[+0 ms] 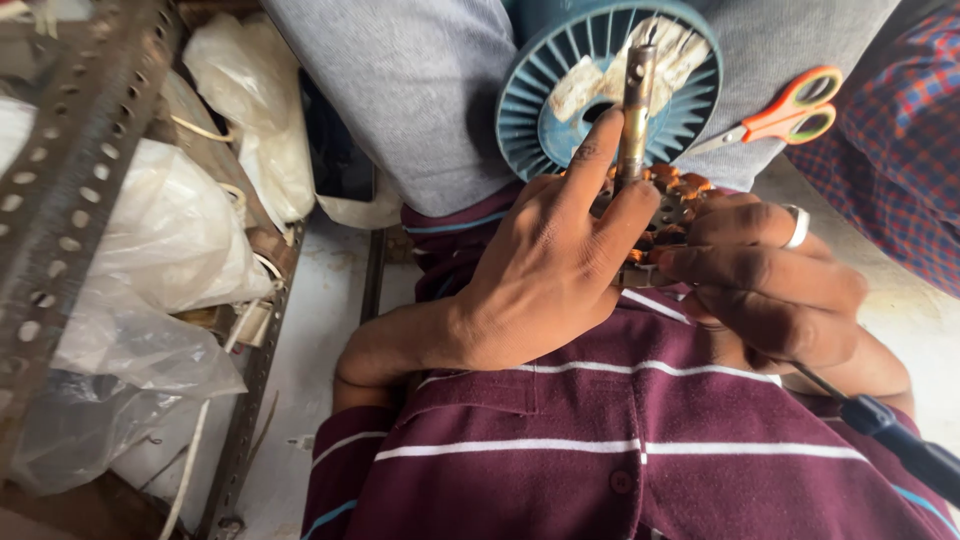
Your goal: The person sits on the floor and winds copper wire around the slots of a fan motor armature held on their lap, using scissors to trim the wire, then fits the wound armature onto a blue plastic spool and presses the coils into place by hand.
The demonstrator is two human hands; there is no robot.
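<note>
Closest to you is your own maroon striped shirt (620,440), which fills the low part of the view. A dark tool handle (905,440) lies across it at the lower right. Under you, on the left, is a pale, worn floor (320,340), and beside it stands a rusty metal rack with holes (70,170), full of crumpled plastic bags (170,230). The place looks like a small, crowded workshop.

Just above the shirt your two hands meet around a motor core with copper windings (668,200). Your left hand (540,280) is pressed on it: the thumb and the first finger pinch the metal shaft (634,110) from both sides, and the other fingers are hidden under the hand. Your right hand (770,280), with a silver ring on one finger, is curled tight around the right side of the core, fingers bent together.

The core sits in your lap area, between both hands. Its long axis follows the shaft, which points away from you, toward the top of the view, nearly straight.

Behind the shaft is a blue plastic fan wheel (560,100) with many thin blades, resting against grey trousers (420,90). Orange scissors (790,115) lie on the grey cloth to the right, and farther right is a checked cloth (910,150).
</note>
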